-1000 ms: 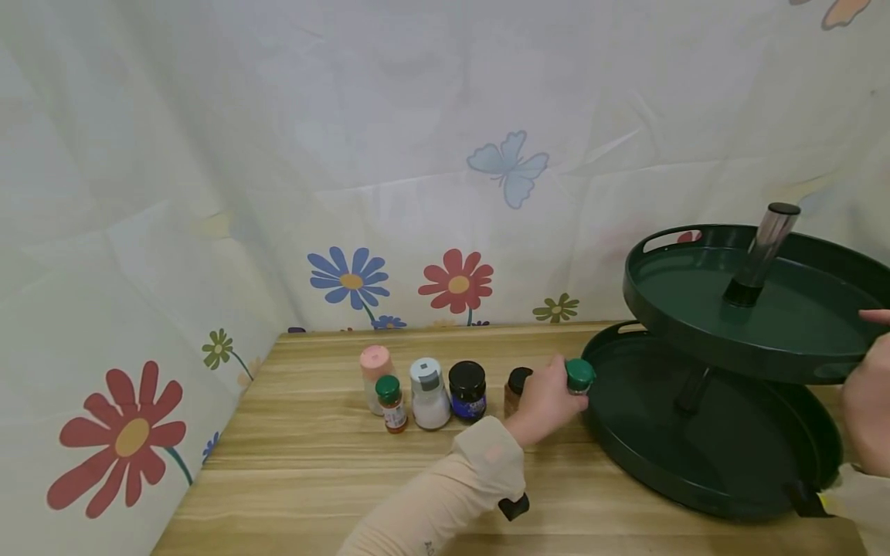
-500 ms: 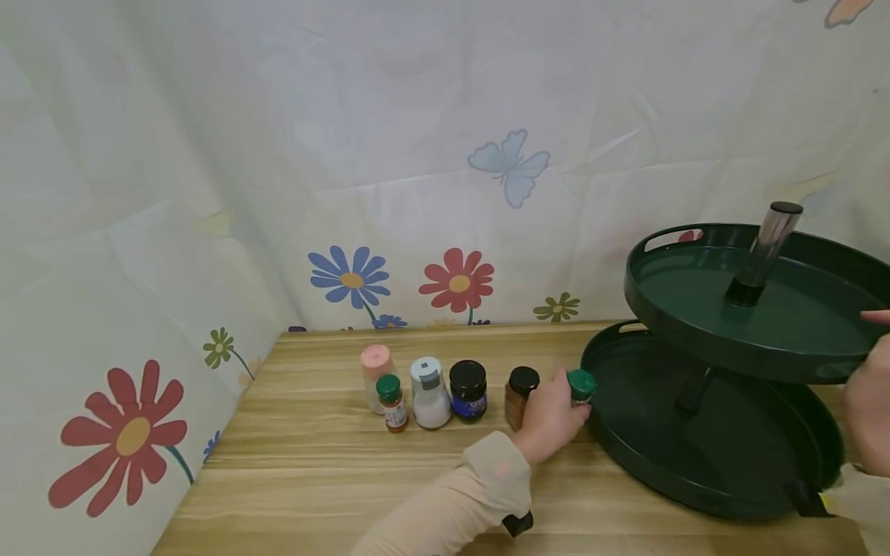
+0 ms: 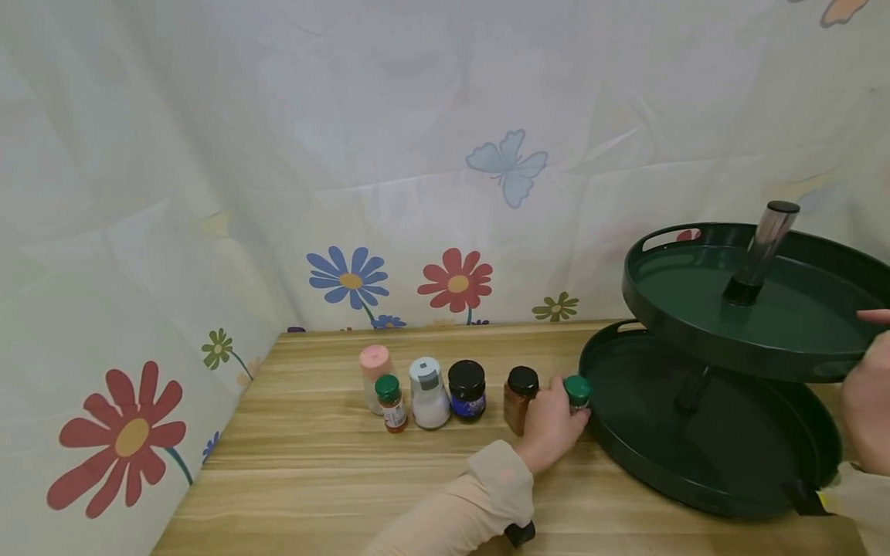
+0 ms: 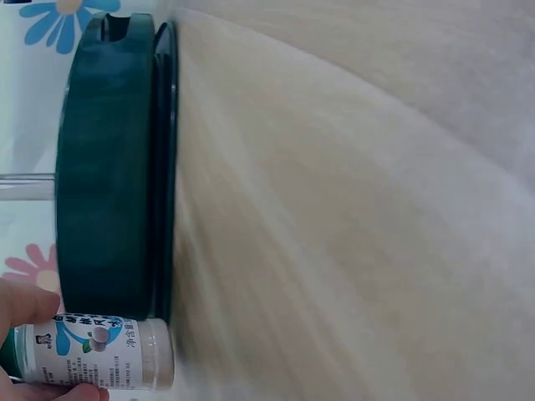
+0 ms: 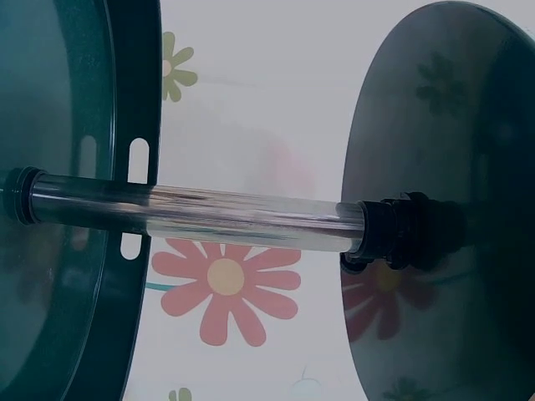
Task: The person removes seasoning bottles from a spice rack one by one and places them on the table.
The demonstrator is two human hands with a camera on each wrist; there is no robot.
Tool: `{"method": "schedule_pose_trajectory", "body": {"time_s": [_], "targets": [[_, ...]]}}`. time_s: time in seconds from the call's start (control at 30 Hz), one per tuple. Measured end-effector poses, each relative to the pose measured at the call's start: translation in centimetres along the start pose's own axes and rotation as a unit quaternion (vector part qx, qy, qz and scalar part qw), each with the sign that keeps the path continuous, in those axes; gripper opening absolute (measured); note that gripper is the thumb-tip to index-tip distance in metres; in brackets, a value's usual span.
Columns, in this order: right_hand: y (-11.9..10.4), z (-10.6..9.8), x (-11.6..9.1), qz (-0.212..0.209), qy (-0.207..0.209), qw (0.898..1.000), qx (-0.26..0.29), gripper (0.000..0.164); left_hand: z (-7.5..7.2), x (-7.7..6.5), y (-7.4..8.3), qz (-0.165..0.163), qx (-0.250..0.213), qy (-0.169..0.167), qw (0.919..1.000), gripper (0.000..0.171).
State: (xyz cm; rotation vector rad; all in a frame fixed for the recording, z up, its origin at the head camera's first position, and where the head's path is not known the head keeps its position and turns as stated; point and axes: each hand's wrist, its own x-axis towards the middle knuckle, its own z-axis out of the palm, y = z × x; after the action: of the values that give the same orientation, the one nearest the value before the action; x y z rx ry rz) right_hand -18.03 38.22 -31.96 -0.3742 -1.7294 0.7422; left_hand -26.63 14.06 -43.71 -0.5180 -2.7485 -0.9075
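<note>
My left hand (image 3: 554, 423) grips a small clear seasoning bottle (image 4: 104, 355) with a green cap and a white label. In the left wrist view, thumb and fingers wrap its capped end, and its base is close by the table beside the green tray. A brown jar (image 3: 518, 401) with a black lid stands just left of that hand. At the right edge of the head view, my right hand (image 3: 869, 409) holds the upper tray (image 3: 702, 340) of a dark green two-tier stand, thumb over the rim, other fingers hidden. The lower tray (image 3: 695, 455) lies on the table.
To the left stand a black-lidded jar (image 3: 467, 392), a white shaker (image 3: 431, 398), a pink-capped bottle (image 3: 376, 363) and a small green-capped bottle (image 3: 392, 405). A clear post (image 5: 251, 217) joins the tiers. Flowered cloth (image 3: 389, 193) hangs behind the wooden table (image 3: 313, 479).
My left hand has come down and slightly toward me with the green-capped bottle, leaving more of the brown jar in sight. The right hand and the stand have stayed put.
</note>
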Motion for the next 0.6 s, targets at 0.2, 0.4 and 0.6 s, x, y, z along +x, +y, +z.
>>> {"method": "schedule_pose_trajectory", "body": {"time_s": [0.2,0.4,0.6], "targets": [[0.10,0.10,0.00,0.014,-0.005,1.000,0.001,0.041,0.91,-0.07,-0.56,-0.002,-0.004,0.009,0.9999,0.040],[-0.23,0.14,-0.02,-0.005,-0.002,1.000,0.000,0.040,0.91,-0.14,-0.60,-0.006,-0.021,0.017,0.9996,0.040],[-0.27,0.20,-0.08,0.016,-0.007,1.000,-0.002,0.040,0.98,-0.04,-0.65,-0.019,-0.022,0.010,0.9995,0.039]]}}
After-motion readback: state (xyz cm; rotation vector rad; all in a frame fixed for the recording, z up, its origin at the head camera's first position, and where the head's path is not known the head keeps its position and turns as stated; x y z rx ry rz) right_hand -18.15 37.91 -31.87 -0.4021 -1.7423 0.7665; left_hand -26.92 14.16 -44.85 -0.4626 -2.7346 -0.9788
